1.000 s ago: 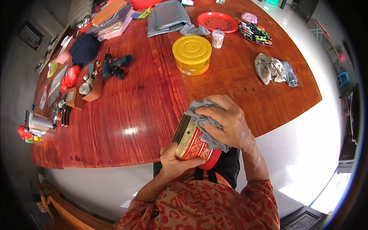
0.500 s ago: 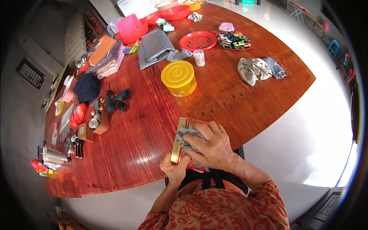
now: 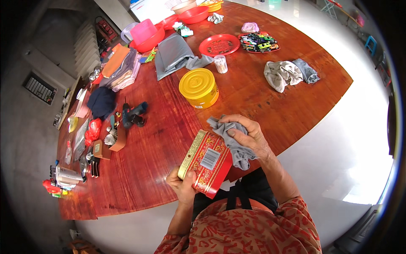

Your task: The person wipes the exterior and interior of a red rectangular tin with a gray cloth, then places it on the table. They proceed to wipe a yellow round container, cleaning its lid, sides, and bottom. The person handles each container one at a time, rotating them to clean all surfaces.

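Observation:
A red and gold box (image 3: pixel 218 171), patterned and bearing a barcode label, is tilted up at the table's near edge. My left hand (image 3: pixel 182 185) grips its lower left corner, thumb on the barcode side and fingers behind. In my right hand (image 3: pixel 249 137) is a crumpled grey cloth (image 3: pixel 239 154), bunched under the thumb and hanging down beside the box's right edge. Whether the cloth touches the box there I cannot tell. Beyond both hands stands a yellow round tub (image 3: pixel 198 88) with its lid on.
On the wooden table (image 3: pixel 156 169) lie a cordless drill (image 3: pixel 133 114), a grey plastic bag (image 3: pixel 173 55), a red tray (image 3: pixel 219 45), a cup of cotton swabs (image 3: pixel 220 64), a plate of toy cars (image 3: pixel 259 42) and crumpled cloths (image 3: pixel 283 75). Folded fabrics (image 3: pixel 120 70) and red basins (image 3: pixel 193 15) sit farther off.
The cloth in my right hand has come off the box's face and moved up and right. The box has turned, baring its barcode side; my left hand still grips it.

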A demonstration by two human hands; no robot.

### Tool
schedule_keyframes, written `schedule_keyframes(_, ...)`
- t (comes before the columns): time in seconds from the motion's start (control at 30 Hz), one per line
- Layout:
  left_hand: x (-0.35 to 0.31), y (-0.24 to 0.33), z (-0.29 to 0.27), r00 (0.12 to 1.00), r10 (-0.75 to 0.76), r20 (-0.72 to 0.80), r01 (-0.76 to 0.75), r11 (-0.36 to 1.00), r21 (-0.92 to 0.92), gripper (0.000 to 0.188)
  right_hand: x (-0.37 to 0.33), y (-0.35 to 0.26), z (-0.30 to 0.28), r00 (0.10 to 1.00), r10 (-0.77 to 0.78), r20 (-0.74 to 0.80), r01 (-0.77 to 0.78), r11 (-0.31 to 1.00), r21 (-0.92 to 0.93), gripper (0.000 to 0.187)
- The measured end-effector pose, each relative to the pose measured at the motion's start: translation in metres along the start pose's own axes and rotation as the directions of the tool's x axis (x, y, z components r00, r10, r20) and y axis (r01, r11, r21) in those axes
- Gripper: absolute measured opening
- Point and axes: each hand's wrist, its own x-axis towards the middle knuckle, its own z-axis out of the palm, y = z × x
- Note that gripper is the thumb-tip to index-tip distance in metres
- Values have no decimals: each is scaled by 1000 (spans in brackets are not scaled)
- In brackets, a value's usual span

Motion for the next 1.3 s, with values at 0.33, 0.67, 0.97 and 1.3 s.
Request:
schedule_keyframes(0.33, 17, -1, -3, 915, -364, -175, 276, 879, -388, 33, -7, 3, 14, 995, -89, -44, 87, 995, -50, 46)
schedule_keyframes(0.67, 29, 12, -20, 829, -559, -23, 437, 672, -597, 52, -29, 25, -10, 994, -97, 48, 108, 927, -359, 38)
schedule_keyframes(0.97, 26, -22, -32, 761, -644, -77, 490, 649, -582, 21, 8, 0, 4, 959, -238, 152, 280, 875, -396, 41)
schedule_keyframes(1.3, 28, 10, -15, 794, -607, -37, 497, 683, -536, 52, 15, 5, 0, 969, -80, 233, 142, 955, -261, 43)
